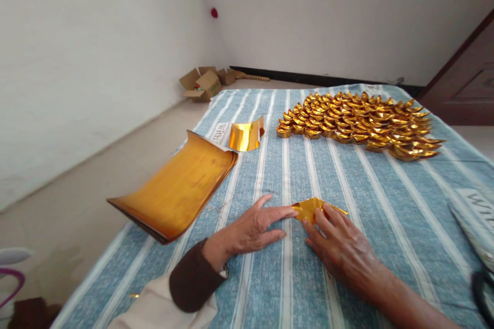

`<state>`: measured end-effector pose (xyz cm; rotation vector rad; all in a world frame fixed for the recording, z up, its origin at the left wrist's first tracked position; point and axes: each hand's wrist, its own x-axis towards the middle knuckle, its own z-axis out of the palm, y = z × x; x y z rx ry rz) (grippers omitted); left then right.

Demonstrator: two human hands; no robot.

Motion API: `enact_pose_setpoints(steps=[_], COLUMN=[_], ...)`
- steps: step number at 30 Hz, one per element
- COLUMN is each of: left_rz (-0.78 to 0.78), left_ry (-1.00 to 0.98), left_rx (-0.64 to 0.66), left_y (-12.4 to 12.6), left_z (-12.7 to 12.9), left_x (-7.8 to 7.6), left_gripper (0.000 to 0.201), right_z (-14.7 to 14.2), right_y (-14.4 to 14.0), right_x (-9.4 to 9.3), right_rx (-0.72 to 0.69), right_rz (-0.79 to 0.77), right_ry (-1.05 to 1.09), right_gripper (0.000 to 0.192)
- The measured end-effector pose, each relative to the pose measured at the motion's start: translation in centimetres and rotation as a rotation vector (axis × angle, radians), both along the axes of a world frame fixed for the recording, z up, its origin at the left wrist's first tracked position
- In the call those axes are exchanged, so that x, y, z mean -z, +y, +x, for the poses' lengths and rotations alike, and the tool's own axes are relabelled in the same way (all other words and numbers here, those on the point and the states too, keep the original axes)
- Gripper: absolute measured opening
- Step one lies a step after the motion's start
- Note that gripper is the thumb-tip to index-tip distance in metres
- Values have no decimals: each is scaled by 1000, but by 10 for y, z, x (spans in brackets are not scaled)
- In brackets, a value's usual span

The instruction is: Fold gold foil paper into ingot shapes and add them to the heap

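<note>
A small folded piece of gold foil paper point(307, 208) lies on the striped cloth in front of me. My left hand point(257, 226) has its fingers spread, and the index fingertip touches the left end of the foil. From the right, my right hand point(341, 244) has its thumb and bent fingers closed on the piece, hiding part of it. Left of my hands is a thick, curled stack of gold paper sheets point(173, 185). Beyond it a single shiny gold sheet point(245, 136) stands curved. Many folded gold ingot shapes point(347, 118) sit in rows at the far right.
The blue and white striped cloth point(266, 175) covers the table. Scissors with black handles point(478, 267) lie at the right edge, partly out of view. Open cardboard boxes point(204, 85) stand on the floor by the wall. A brown wooden door panel point(463, 77) is at the right.
</note>
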<state>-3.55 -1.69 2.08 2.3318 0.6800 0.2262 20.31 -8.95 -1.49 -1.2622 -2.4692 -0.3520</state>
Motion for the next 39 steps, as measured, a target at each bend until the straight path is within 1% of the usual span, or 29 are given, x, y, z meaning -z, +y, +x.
enact_pose_setpoints(steps=[3,6,8,11,14,17,20,23,26,31,34,39], left_rz=[23,64,76,130,166,132,89,101,118,72,16,-106], left_ry=[-19,-58,-96,-116,-104,-90,-87,-70,-69,-112,-152,-200], left_rx=[-49,-175,-237,-277,-287,-288,-318,-350,-339,-297,-287,-293], left_y=[1,0,-1,-2,-2,-1,1,3,6,11,15,22], left_z=[4,14,22,30,33,35,40,45,47,42,39,34], left_x=[4,8,10,11,10,9,8,10,12,10,9,15], left_gripper=[42,28,28,29,26,20,15,13,16,23,28,36], right_z=[0,-1,-1,-1,-2,-1,0,0,1,3,4,5], right_y=[1,2,3,3,2,2,2,3,3,3,3,3], right_x=[0,0,0,0,0,2,4,5,5,8,10,11], right_rx=[2,6,6,2,11,11,2,-10,-23,-20,-26,-28], right_rz=[4,-10,-19,-24,-17,-9,4,32,41,17,9,32], right_ry=[2,-10,-19,-23,-22,-26,-30,-31,-29,-41,-49,-23], right_gripper=[28,28,27,25,24,26,27,28,28,27,26,26])
